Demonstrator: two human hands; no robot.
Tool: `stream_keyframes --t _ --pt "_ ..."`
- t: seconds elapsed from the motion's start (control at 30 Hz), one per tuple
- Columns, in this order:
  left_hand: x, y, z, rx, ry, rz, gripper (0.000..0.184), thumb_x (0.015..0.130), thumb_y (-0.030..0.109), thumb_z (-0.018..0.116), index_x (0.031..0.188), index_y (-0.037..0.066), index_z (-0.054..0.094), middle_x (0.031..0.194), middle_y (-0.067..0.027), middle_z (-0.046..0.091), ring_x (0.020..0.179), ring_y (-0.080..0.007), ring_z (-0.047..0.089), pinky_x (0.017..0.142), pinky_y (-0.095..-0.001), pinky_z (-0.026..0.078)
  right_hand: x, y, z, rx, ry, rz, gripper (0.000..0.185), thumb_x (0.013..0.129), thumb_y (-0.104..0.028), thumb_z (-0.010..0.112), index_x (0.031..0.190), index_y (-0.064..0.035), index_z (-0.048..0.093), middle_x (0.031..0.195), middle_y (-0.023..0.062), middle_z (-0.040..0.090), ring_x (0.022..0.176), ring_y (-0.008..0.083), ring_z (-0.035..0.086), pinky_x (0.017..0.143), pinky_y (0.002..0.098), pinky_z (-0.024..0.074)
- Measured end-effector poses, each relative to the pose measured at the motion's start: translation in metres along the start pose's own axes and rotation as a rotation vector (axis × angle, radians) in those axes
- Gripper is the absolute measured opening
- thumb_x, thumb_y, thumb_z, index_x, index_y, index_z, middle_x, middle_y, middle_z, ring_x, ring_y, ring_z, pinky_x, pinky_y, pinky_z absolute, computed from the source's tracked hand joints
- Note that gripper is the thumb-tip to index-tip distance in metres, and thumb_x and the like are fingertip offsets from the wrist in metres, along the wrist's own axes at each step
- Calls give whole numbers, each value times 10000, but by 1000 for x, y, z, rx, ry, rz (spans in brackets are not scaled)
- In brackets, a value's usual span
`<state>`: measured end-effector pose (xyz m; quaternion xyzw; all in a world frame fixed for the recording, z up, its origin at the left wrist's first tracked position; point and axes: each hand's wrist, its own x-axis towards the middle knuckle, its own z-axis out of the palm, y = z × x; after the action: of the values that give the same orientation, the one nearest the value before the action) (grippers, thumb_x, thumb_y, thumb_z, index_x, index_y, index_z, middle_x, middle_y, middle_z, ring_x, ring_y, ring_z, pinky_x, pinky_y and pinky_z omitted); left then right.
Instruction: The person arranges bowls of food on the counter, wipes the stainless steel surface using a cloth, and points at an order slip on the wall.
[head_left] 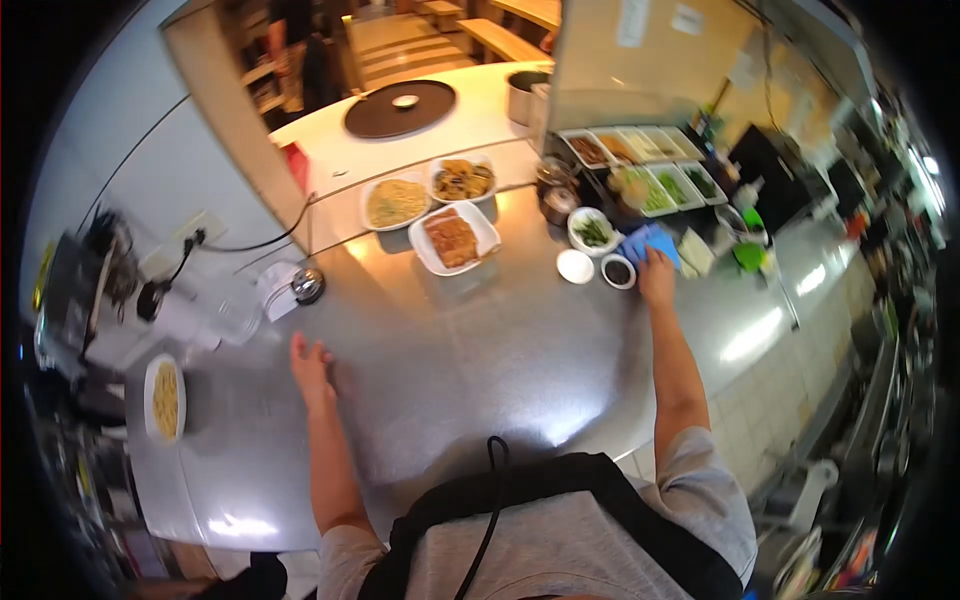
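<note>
My right hand is on a folded blue cloth at the right of the steel counter, its fingers closed on the edge. Close by stand a small bowl of dark sauce, a white dish and a bowl of chopped greens. Over the counter at the left, my left hand holds nothing, its fingers apart. A call bell sits just beyond it. Farther forward is a white dish of browned, sauced food, with a plate of noodles and a bowl of mixed food behind.
An oval plate of noodles lies at the far left. Through the serving hatch is a round dark tray holding a small white dish. Topping containers stand at the back right. A black cable runs along the left wall.
</note>
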<state>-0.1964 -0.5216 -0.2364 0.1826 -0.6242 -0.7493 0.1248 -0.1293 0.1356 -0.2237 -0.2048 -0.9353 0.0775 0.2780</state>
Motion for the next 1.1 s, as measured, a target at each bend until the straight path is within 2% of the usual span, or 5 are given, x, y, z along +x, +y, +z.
stream_keyframes --t 0.2,0.37,0.63,0.93,1.1 --pt "-137 9 30 -81 -221 -231 301 868 75 589 1167 60 560 977 -19 598 803 -112 577 685 -249 487 18 24 -24 292 271 296 313 904 -197 508 1149 -19 587 1057 210 632 965 343 605 870 395 452" --pt "-214 17 68 -637 -690 -630 441 939 387 482 1272 98 482 1131 -68 592 1001 -191 574 871 -357 469 -69 -158 -112 756 122 -122 248 923 -106 492 1111 23 590 1032 142 635 921 252 596 839 330 457" --pt "-211 22 0 -1086 -216 -330 538 896 374 544 1298 41 413 1193 -184 553 1028 -325 578 901 -464 468 -205 -311 -156 747 -680 -1036 386 779 50 572 1146 -67 598 1225 134 549 1048 281 565 921 341 436" --pt "-103 49 -360 924 988 337 554 934 435 402 1286 14 477 1367 -201 416 1270 -349 377 1050 -448 280 -162 -190 -119 312 -481 -606 341 842 -65 594 1182 -75 572 1259 181 506 1131 329 516 926 405 431" --pt "-81 41 -334 1530 849 -206 586 946 438 315 1396 62 343 1477 -156 271 1363 -345 237 1075 -529 200 -187 -134 -77 165 -333 -568 391 887 -166 557 1254 -42 507 1324 210 444 1197 358 442 993 432 350"
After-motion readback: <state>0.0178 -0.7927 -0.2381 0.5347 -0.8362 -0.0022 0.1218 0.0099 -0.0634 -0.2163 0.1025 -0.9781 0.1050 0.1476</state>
